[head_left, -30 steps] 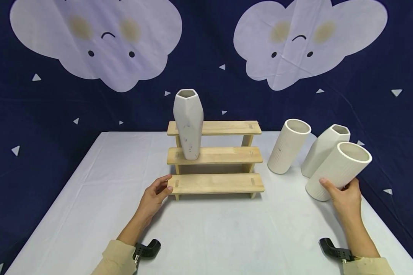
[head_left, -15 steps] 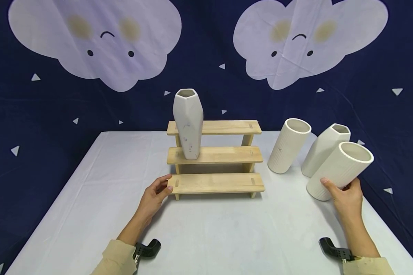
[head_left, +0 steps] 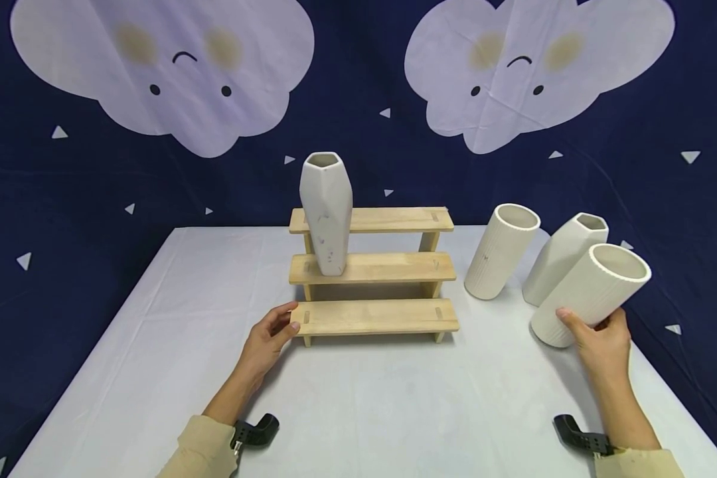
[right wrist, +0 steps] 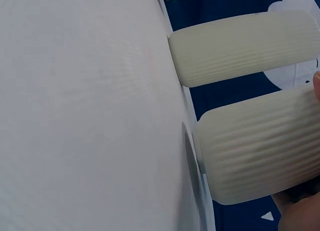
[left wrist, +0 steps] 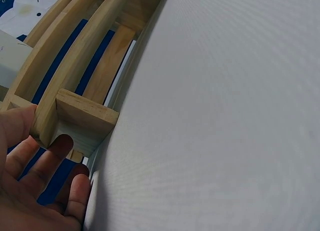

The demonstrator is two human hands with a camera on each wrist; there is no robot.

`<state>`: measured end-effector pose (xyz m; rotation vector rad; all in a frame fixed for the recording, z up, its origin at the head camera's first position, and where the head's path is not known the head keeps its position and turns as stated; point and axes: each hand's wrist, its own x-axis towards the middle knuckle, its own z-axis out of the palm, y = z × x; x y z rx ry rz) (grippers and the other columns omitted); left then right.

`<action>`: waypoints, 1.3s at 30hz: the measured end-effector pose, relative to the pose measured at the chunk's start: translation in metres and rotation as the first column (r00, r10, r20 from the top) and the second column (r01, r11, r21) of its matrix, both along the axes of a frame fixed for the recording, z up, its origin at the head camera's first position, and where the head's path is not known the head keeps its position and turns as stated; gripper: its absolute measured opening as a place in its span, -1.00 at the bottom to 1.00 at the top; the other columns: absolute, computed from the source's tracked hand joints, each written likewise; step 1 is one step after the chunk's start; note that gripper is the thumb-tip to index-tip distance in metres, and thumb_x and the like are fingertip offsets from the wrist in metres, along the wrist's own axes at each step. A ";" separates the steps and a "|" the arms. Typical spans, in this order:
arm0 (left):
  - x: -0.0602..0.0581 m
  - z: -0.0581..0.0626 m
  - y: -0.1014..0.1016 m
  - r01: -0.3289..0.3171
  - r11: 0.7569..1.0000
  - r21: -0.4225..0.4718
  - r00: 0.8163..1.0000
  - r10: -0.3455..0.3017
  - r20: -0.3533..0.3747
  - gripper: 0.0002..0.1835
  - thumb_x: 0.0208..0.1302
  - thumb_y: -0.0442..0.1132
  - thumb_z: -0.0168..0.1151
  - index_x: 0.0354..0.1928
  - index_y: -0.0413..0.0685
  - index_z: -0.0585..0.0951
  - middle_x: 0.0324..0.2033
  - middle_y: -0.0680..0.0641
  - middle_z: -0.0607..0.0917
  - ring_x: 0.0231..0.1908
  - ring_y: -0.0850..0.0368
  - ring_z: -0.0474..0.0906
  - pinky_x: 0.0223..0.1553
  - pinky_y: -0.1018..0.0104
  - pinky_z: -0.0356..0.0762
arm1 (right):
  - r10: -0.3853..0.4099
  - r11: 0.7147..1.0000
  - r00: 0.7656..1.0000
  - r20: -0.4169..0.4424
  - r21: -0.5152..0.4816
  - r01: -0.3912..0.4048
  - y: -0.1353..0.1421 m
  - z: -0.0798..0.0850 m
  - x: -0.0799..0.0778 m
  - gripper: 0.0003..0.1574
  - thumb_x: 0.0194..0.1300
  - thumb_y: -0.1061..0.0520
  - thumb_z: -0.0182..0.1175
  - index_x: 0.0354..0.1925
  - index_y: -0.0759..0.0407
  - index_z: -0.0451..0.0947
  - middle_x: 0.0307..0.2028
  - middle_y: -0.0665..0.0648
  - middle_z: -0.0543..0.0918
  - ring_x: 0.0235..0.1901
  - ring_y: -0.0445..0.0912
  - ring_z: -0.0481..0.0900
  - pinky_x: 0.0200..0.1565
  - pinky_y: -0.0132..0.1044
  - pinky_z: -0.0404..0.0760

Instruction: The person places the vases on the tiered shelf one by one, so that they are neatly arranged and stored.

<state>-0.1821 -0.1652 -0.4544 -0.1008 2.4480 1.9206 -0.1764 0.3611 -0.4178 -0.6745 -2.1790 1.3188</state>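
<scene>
A three-step wooden display stand (head_left: 375,317) stands mid-table. My left hand (head_left: 264,346) pinches the left end of its lowest step; in the left wrist view the thumb (left wrist: 17,123) lies on top and fingers curl below. A white faceted vase (head_left: 327,216) stands upright on the middle step, towards the left. At the right, my right hand (head_left: 600,348) grips a white ribbed cylindrical vase (head_left: 588,292) low on its side. The right wrist view shows this ribbed vase (right wrist: 260,143) with a dark shadow by its base, which looks slightly off the cloth. Its far-side fingers are mostly hidden.
Another ribbed cylindrical vase (head_left: 502,253) stands right of the stand. A second faceted vase (head_left: 564,259) is close behind the held one, partly covered by it. White cloth covers the table (head_left: 382,405); a dark blue curtain (head_left: 358,99) with clouds hangs behind.
The held ribbed vase's rim has shifted very slightly to the right. My left hand, the stand and the other vases keep their places; the head view tilts a little.
</scene>
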 end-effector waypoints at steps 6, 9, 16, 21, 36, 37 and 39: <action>0.000 0.002 0.000 0.001 1.000 -0.004 1.000 -0.001 -0.001 -0.54 0.30 -0.17 0.19 0.24 0.17 0.42 0.07 -0.09 0.56 0.02 0.11 0.45 -0.04 0.47 0.43 | 0.004 1.000 0.999 -0.036 0.006 -0.004 -0.007 0.003 0.004 -0.29 -0.01 0.06 0.44 0.09 -0.02 0.34 -0.29 -0.33 0.39 -0.30 -0.45 0.37 -0.25 -0.67 0.29; 0.000 0.002 0.000 0.000 1.000 -0.005 1.000 0.000 -0.003 -0.54 0.30 -0.17 0.19 0.24 0.17 0.43 0.07 -0.09 0.56 0.02 0.11 0.45 -0.04 0.46 0.43 | 0.013 1.000 0.999 -0.045 0.015 -0.012 -0.011 0.004 0.005 -0.31 0.00 0.08 0.44 0.07 -0.03 0.34 -0.29 -0.33 0.39 -0.30 -0.45 0.38 -0.27 -0.68 0.29; 0.000 0.002 0.000 0.001 1.000 0.008 1.000 -0.001 -0.010 -0.54 0.30 -0.17 0.19 0.24 0.17 0.43 0.07 -0.09 0.56 0.02 0.13 0.45 -0.04 0.48 0.43 | 0.037 0.999 0.997 -0.067 0.019 -0.036 -0.017 0.005 0.007 -0.32 0.01 0.13 0.43 0.06 -0.09 0.33 -0.29 -0.34 0.40 -0.31 -0.45 0.38 -0.28 -0.69 0.30; 0.000 0.002 0.000 -0.001 1.000 0.014 1.000 0.001 -0.009 -0.54 0.30 -0.18 0.19 0.24 0.15 0.43 0.07 -0.10 0.56 0.02 0.14 0.45 -0.05 0.49 0.43 | 0.061 0.998 0.995 -0.075 0.016 -0.060 -0.022 0.008 0.008 -0.28 0.03 0.15 0.42 0.12 -0.03 0.32 -0.25 -0.34 0.40 -0.27 -0.45 0.39 -0.26 -0.70 0.31; 0.001 0.002 0.000 0.001 1.000 0.016 1.000 -0.001 -0.010 -0.54 0.30 -0.18 0.19 0.25 0.16 0.43 0.07 -0.09 0.57 0.02 0.15 0.45 -0.05 0.50 0.43 | 0.129 0.990 0.987 -0.098 -0.037 -0.133 -0.042 0.017 0.011 -0.19 0.05 0.25 0.39 0.24 0.02 0.29 -0.15 -0.33 0.44 -0.16 -0.43 0.43 -0.16 -0.69 0.34; 0.001 0.002 0.000 0.001 1.000 0.014 1.000 -0.001 -0.009 -0.54 0.30 -0.18 0.19 0.25 0.16 0.43 0.07 -0.09 0.57 0.02 0.15 0.45 -0.05 0.49 0.43 | 0.132 0.990 0.987 -0.096 -0.036 -0.136 -0.043 0.018 0.011 -0.18 0.05 0.25 0.39 0.24 0.02 0.29 -0.14 -0.33 0.44 -0.16 -0.43 0.43 -0.16 -0.69 0.34; 0.001 0.003 0.000 -0.001 1.000 0.010 1.000 0.002 -0.007 -0.54 0.30 -0.18 0.18 0.24 0.17 0.43 0.07 -0.09 0.57 0.02 0.15 0.45 -0.05 0.49 0.43 | 0.136 0.990 0.986 -0.095 -0.034 -0.140 -0.045 0.019 0.012 -0.18 0.04 0.24 0.40 0.24 0.03 0.29 -0.14 -0.33 0.44 -0.16 -0.43 0.43 -0.16 -0.70 0.33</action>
